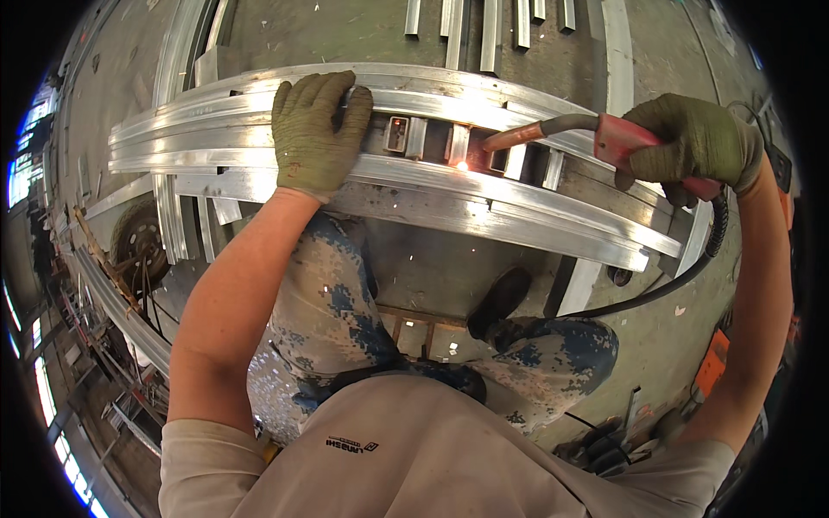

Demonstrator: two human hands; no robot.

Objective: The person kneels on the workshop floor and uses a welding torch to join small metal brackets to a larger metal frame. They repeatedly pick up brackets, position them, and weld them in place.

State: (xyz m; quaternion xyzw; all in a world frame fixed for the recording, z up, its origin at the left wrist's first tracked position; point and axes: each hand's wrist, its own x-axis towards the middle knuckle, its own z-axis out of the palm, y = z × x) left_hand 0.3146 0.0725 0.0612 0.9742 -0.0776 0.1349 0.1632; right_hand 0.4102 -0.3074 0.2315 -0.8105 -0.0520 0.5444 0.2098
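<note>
My left hand (318, 138), in a green work glove, lies across the long silvery metal rails (414, 177). Its fingers stretch toward the far rail, and the thumb is apart from them. My right hand (691, 142), gloved alike, is closed round the red handle of a welding torch (617, 142). The torch's copper-coloured nozzle (514, 138) points left and down into the gap between the rails. A bright glow shows at the near rail just below the nozzle. Short metal crosspieces (417, 138) sit in that gap, and a small square tube end (396, 134) opens upward beside my left hand.
A black torch cable (682, 281) curves from the handle down past my knee. More metal bars (492, 34) lie on the floor at the far side. A wheel (141, 242) stands at the left. My boot (503, 302) is below the rails, and orange objects (713, 363) lie at the right.
</note>
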